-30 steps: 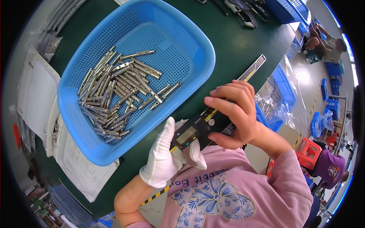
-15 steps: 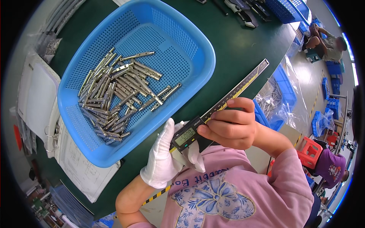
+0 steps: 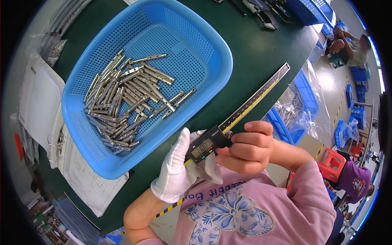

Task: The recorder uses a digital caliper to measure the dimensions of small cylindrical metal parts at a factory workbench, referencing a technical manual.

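A digital caliper (image 3: 209,143) with a black body and a long scale beam (image 3: 257,97) slants up to the right in front of my shirt. My left hand (image 3: 173,169), in a white glove, is closed round its jaw end, thumb up along the near side of the basket. A small bit of metal shows by that thumb; whether it is a jaw or a part is hidden. My bare right hand (image 3: 249,149) has its fingers curled at the slider, thumb against the body's lower edge. Slotted metal pins (image 3: 130,94) lie heaped in a blue perforated basket (image 3: 222,61) ahead.
Papers and a ring binder (image 3: 87,179) lie left of the basket on the green table (image 3: 261,49). Tools (image 3: 261,12) rest at the far edge. Right of the table, a blue crate (image 3: 302,94) holds bagged metal parts. Other people sit farther right, near a red stool (image 3: 331,163).
My right hand has slid down off the beam to the slider, its fingers curling in more. The caliper's display reading has changed. My left hand has barely moved.
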The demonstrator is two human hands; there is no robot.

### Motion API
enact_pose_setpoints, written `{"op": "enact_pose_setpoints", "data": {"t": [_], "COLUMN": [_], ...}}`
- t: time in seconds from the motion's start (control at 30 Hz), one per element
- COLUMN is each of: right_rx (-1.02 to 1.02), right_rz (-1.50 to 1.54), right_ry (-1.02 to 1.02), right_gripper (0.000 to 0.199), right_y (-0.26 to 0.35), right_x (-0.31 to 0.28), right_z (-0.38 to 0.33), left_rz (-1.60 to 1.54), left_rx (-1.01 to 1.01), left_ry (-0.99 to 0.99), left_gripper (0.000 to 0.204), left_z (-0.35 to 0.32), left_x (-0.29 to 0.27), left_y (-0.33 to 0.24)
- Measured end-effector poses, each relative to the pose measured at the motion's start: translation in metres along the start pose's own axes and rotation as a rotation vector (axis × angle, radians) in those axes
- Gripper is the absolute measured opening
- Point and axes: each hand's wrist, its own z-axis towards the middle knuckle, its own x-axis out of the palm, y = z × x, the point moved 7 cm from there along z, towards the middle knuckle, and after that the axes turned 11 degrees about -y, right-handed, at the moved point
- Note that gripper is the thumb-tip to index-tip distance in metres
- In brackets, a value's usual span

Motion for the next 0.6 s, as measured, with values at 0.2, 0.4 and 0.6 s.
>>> {"op": "enact_pose_setpoints", "data": {"t": [0.2,0.4,0.6], "right_rx": [-0.012,-0.014,-0.019], "right_rz": [-0.021,-0.008,0.002], "right_ry": [0.026,0.02,0.014], "right_gripper": [0.024,0.026,0.025], "right_y": [0.0039,0.006,0.0053], "right_x": [0.0044,0.0083,0.0087], "right_z": [0.0073,0.0059,0.0038], "left_rz": [-0.017,-0.007,0.076], "left_rx": [0.027,0.032,0.061], "left_ry": [0.048,-0.003,0.034], "left_gripper": [0.057,0.056,0.056], "left_z": [-0.0016,-0.0012,-0.002], "left_x": [0.0011,-0.0001,-0.0003], "left_y": [-0.0001,0.0003,-0.0003]}}
